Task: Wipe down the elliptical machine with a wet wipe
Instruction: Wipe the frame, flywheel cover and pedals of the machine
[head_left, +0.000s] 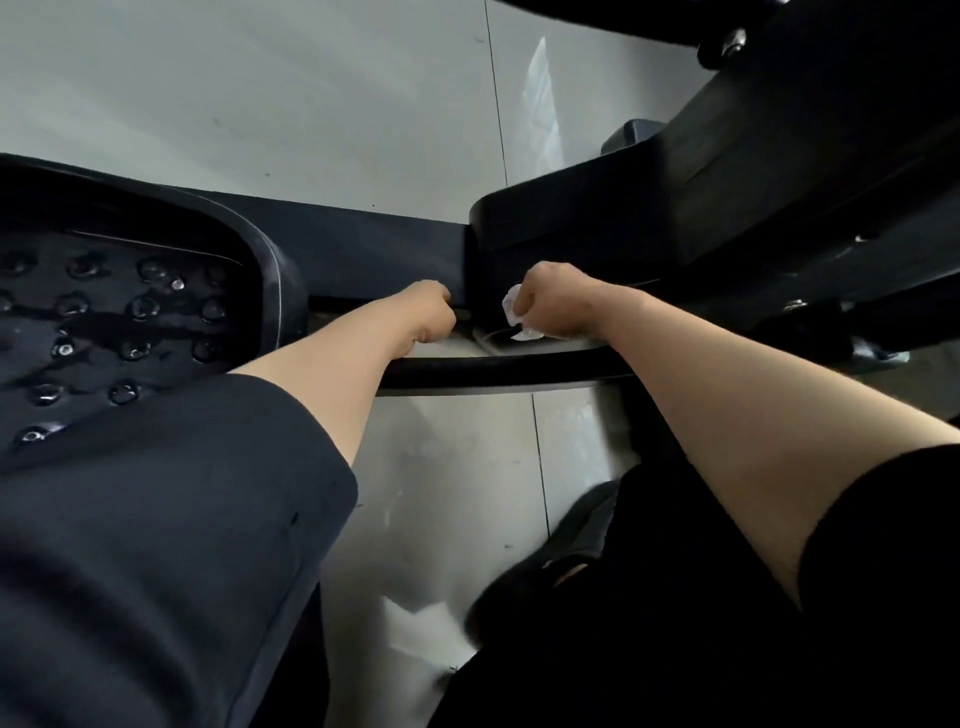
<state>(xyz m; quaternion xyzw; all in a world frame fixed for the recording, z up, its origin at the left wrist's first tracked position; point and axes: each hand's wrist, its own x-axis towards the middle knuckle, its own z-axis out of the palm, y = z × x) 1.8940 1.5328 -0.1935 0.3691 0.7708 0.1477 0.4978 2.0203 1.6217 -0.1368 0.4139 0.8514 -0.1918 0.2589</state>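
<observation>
Right hand (553, 304) bunches the wipe (511, 306) against the elliptical (727, 208) frame at centre; left hand (431, 317), at nine o'clock of it, curls round the rail (519, 366). Firm, overlapping strokes along the joint would likely clean best.

bare forearms, dark short sleeves (883, 545), dark trousers (130, 545)
</observation>
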